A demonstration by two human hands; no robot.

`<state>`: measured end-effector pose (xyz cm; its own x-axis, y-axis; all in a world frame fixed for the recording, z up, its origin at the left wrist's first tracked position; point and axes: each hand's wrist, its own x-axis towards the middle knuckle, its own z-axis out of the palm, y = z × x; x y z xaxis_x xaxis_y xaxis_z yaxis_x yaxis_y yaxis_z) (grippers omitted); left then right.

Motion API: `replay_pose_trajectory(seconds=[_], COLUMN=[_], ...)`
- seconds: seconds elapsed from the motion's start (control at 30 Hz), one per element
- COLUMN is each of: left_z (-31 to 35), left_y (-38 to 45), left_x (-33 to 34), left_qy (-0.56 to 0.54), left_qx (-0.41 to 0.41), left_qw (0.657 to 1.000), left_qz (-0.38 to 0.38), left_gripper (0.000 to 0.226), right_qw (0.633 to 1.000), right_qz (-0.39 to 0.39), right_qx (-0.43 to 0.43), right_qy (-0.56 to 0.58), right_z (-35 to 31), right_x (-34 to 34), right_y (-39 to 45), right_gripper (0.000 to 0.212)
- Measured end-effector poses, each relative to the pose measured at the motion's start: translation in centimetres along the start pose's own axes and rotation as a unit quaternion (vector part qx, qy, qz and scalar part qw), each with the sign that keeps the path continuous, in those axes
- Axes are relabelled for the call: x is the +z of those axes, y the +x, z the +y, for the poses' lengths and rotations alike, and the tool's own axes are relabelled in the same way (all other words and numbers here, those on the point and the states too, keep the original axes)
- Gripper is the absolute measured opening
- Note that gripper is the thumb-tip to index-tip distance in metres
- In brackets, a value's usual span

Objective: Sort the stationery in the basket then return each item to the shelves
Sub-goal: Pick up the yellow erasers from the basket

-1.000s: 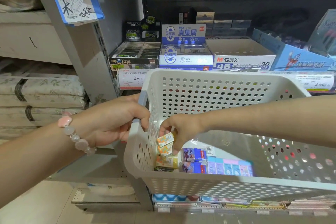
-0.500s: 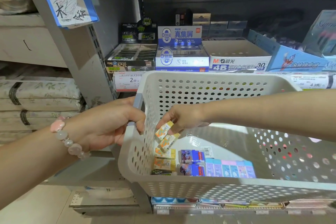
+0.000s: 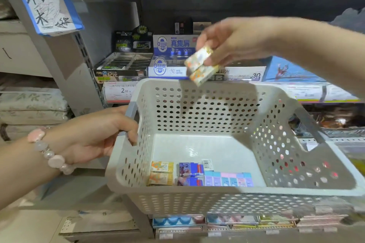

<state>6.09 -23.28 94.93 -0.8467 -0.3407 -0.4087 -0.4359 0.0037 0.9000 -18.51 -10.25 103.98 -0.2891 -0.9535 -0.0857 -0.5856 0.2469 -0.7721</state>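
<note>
Head view: right hand [image 3: 233, 42] is pinching two orange erasers [image 3: 201, 68] above the basket's [image 3: 227, 189] far rim, nearing the shelf [image 3: 325, 92]. Stacked loosely, one could be slipping free. Left hand [image 3: 92, 136] is gripping the basket's left handle. Lying along the near wall: two orange erasers, two blue, roughly five pastel ones.

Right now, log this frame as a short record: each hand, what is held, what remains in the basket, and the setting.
left hand: grips the basket by its grey side handle
right hand: pinches two orange-patterned erasers above the basket's far rim
left in basket: two matching orange erasers, blue-purple packs, pastel strip
setting: shelf with eraser display boxes behind
</note>
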Motion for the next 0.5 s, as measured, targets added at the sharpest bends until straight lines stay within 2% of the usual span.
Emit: replay_pose_trajectory(seconds=[0.1,0.23,0.4,0.5], left_z=[0.0,0.4,1.0,1.1], left_y=[-0.1,-0.1,-0.1,0.0], left_x=[0.3,0.7,1.4,1.6], left_qy=[0.004,0.011,-0.011,-0.019], left_qx=[0.001,0.003,-0.007,-0.008], left_qw=[1.000,1.000,1.000,0.999], left_qz=[0.002,0.019,0.024,0.032], left_gripper=[0.054,0.059,0.063,0.064], right_qw=[0.997,0.990,0.990,0.982], right_qz=[0.074,0.120,0.048,-0.004], right_qx=[0.016,0.059,0.103,0.104], right_qy=[-0.002,-0.041,-0.081,-0.155], right_z=[1.0,3.9,5.2,5.3], right_x=[-3.1,-5.6,-7.4,-7.2], right_y=[0.8,3.8,7.3,8.6], right_gripper=[0.023,0.022,0.026,0.028])
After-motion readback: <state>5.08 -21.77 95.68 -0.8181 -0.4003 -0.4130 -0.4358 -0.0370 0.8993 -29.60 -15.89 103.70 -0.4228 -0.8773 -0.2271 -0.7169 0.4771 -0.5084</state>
